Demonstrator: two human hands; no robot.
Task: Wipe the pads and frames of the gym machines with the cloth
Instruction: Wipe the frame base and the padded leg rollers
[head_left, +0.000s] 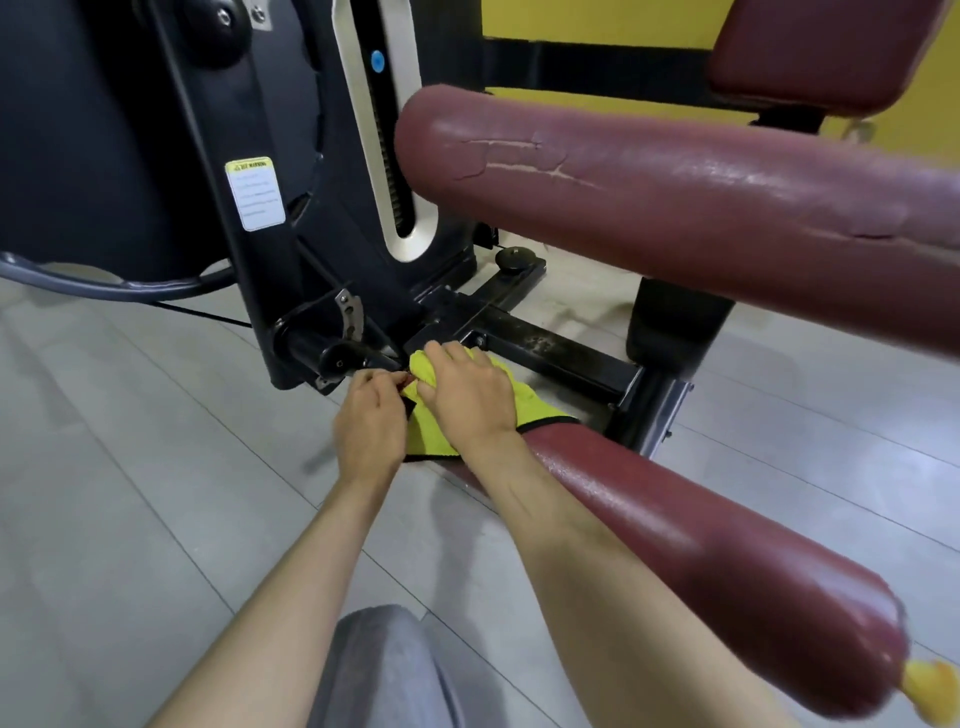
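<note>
A yellow cloth (524, 395) with a dark hem is draped over the inner end of the lower maroon roller pad (701, 556), where the pad meets the black machine frame (561, 353). My right hand (465, 395) lies on top of the cloth with its fingers curled into it. Just to its left, my left hand (370, 421) pinches the cloth's edge near the black pivot pin (332, 358). The pad's inner end is hidden under cloth and hands.
A second cracked maroon roller pad (675, 202) runs overhead at the right, with a maroon seat pad (826, 52) behind it. The weight stack column (384, 130) and a warning label (255, 193) stand ahead. Grey tiled floor (130, 467) spreads left. My knee (379, 670) is at the bottom.
</note>
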